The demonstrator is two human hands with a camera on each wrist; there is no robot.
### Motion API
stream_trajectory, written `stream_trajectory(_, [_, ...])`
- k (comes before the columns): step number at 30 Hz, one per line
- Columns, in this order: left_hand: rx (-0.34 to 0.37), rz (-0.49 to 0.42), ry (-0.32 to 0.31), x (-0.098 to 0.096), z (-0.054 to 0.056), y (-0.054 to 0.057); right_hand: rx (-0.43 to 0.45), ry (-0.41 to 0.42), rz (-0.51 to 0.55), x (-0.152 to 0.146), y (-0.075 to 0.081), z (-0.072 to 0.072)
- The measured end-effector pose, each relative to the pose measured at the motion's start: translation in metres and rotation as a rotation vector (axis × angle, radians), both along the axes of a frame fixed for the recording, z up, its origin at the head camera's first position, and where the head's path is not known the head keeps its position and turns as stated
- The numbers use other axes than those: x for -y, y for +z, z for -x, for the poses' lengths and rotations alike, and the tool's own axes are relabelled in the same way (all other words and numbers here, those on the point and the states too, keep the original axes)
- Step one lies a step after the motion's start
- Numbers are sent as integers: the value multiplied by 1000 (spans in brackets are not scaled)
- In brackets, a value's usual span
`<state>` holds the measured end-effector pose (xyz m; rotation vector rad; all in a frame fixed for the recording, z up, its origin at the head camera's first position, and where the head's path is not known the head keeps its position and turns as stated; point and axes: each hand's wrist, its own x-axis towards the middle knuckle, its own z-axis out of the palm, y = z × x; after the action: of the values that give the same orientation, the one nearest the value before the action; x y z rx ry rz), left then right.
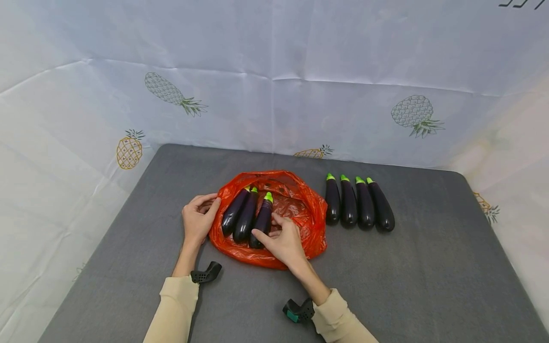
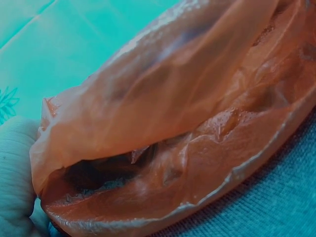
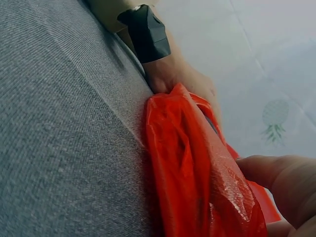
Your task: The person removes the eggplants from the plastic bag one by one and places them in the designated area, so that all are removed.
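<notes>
An open red plastic bag [image 1: 315, 209] lies on the table with three dark purple eggplants inside. My left hand [image 1: 199, 216] pinches the bag's left rim between thumb and fingers; in the left wrist view the plastic [image 2: 148, 118] covers part of the hand [image 2: 17, 173]. Inside the bag, my right hand [image 1: 283, 240] holds the rightmost eggplant [image 1: 262, 220] near its lower end, thumb and fingers on either side of it. Two more eggplants [image 1: 246, 219] lie beside it, green caps pointing away. From the right wrist, the bag's side [image 3: 197, 173] hides that hand's grip.
To the right of the bag, several eggplants [image 1: 366, 205] lie in a row on the grey table [image 1: 429, 276]. A pale cloth printed with pineapples [image 1: 339, 47] hangs behind the table and along its sides. Each wrist wears a black device [image 1: 207, 273].
</notes>
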<state>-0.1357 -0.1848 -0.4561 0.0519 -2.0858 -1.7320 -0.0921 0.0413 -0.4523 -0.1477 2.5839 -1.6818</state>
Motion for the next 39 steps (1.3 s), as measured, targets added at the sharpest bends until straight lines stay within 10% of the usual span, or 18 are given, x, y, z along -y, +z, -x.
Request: stream_trajectory(39, [32, 25, 9, 1, 0, 2, -108, -94, -98, -15, 1, 9])
